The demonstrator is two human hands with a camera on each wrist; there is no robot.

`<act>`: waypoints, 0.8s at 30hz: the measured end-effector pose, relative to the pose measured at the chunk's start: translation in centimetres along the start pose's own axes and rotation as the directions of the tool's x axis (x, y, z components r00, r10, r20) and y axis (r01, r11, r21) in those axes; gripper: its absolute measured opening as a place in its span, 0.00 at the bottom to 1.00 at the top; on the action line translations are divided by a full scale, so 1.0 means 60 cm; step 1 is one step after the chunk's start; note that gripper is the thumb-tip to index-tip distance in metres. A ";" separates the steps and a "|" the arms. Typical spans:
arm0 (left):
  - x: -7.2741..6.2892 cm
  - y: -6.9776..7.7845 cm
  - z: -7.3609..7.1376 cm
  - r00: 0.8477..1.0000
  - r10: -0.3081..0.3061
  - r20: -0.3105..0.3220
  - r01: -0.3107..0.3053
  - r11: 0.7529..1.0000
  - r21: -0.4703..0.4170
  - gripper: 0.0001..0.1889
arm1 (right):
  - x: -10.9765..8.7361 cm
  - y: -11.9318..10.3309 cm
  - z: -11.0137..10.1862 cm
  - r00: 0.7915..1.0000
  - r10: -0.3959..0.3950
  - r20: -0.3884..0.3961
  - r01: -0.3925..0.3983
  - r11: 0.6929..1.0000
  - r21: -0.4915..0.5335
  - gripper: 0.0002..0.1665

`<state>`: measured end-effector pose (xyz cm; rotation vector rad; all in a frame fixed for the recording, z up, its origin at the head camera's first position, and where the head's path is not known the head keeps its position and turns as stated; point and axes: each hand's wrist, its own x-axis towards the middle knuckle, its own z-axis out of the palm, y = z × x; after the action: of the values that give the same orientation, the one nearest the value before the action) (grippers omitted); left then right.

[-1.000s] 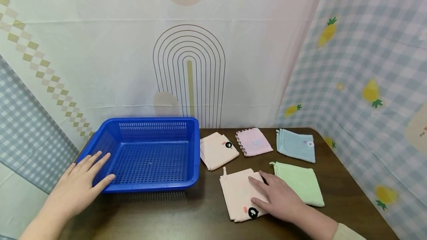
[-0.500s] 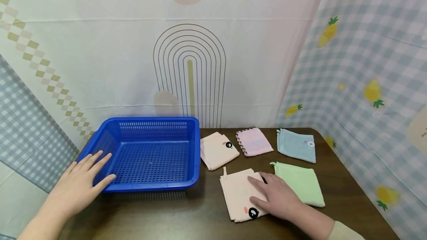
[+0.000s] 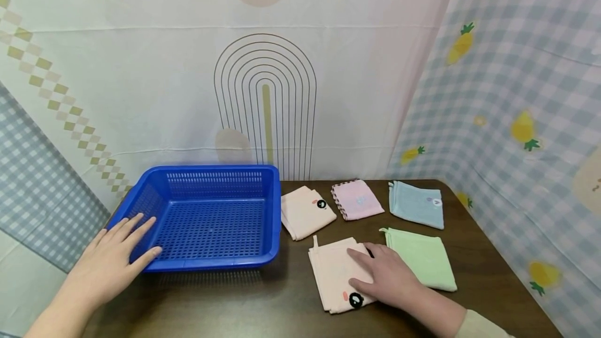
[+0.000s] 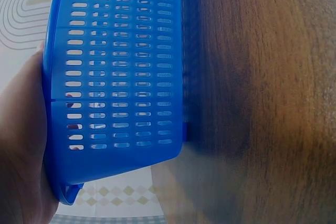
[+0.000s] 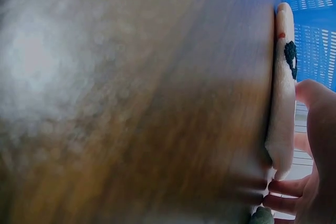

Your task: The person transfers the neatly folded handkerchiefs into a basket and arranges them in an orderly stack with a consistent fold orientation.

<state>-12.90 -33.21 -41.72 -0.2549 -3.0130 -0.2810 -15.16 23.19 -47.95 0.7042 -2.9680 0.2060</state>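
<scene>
My left hand (image 3: 108, 262) rests with spread fingers over the left front corner of a blue plastic basket (image 3: 211, 263). In the left wrist view that hand lies along the rim of the basket (image 4: 121, 87). A folded pale pink towel (image 3: 335, 275) with an embroidered eye lies on the table, a small loop at its back corner. On its right side rests my right hand (image 3: 389, 278), thumb and fingers laid over the cloth. From the right wrist, the towel (image 5: 283, 114) shows edge-on, with the thumb touching its top and other fingertips by its end.
Behind are another pale pink folded towel (image 3: 307, 215) beside the basket, a lilac towel (image 3: 359, 200) and a blue towel (image 3: 418, 205). A green towel (image 3: 424, 260) lies just right of my right hand. Patterned curtains (image 3: 366, 93) hang around the brown table (image 3: 225, 301).
My right hand has shifted very slightly left on the pale pink towel. The left hand, basket and towels stay where they were.
</scene>
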 end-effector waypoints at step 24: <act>-0.001 -0.002 0.002 1.000 0.000 0.003 0.000 1.000 0.002 0.41 | 0.016 -0.013 -0.013 0.987 0.086 0.136 -0.108 0.981 0.162 0.40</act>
<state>-12.88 -33.32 -41.90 -0.2560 -3.0165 -0.2784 -15.64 22.17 -46.99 0.6108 -3.1390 0.4410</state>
